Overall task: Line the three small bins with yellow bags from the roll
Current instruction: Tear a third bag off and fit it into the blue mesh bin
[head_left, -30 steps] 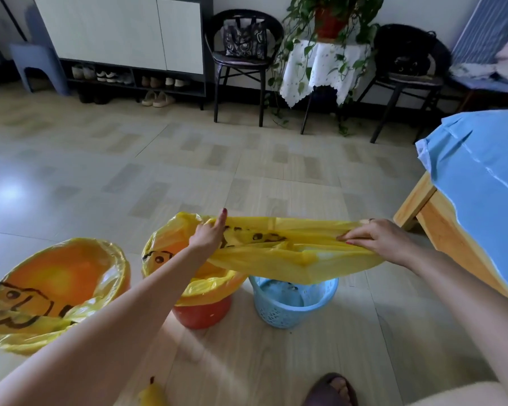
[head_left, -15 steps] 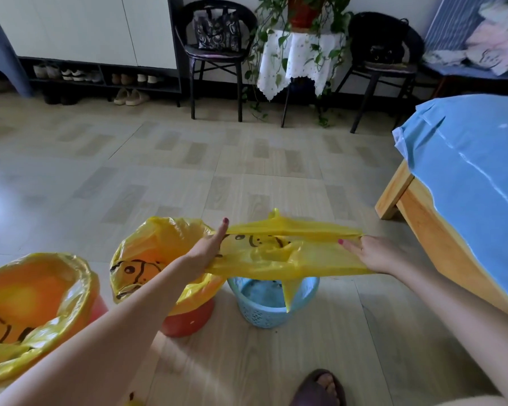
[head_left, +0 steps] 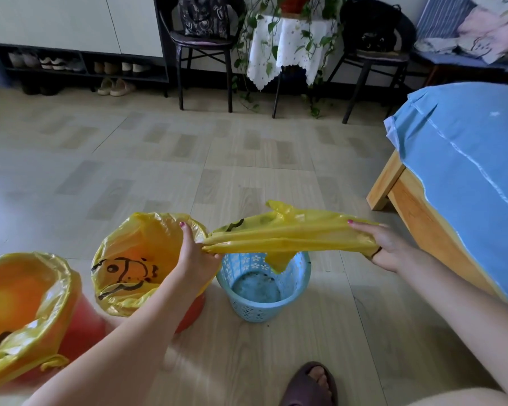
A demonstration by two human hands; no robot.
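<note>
Room with a pale wood-pattern tile floor (head_left: 159,177); light falls from the left. Nearest the camera, a foot in a dark slipper (head_left: 310,383) rests on the floor at the lower edge. At lower left stands a red bin (head_left: 79,326) lined with a yellow bag (head_left: 27,303). Just beside it to the right, a 2nd red bin (head_left: 192,312) carries a yellow liner (head_left: 135,259) printed with a black cartoon face. To its right stands a blue perforated basket (head_left: 261,300), unlined.

A 3rd yellow bag (head_left: 291,235) is stretched flat directly above the blue basket, 1 corner hanging into its mouth. The left hand (head_left: 195,256) grips the bag's left end, fingers closed round the bunched plastic, 1 finger pointing up. The right hand (head_left: 384,247) holds the right end, plastic wrapped over the fingers.

At right, a wooden bed frame (head_left: 408,206) under a blue sheet (head_left: 467,171). Along the far wall: a shoe rack (head_left: 71,65), 2 dark chairs (head_left: 206,45) flanking a small table (head_left: 288,45) with a white cloth and trailing plant.
</note>
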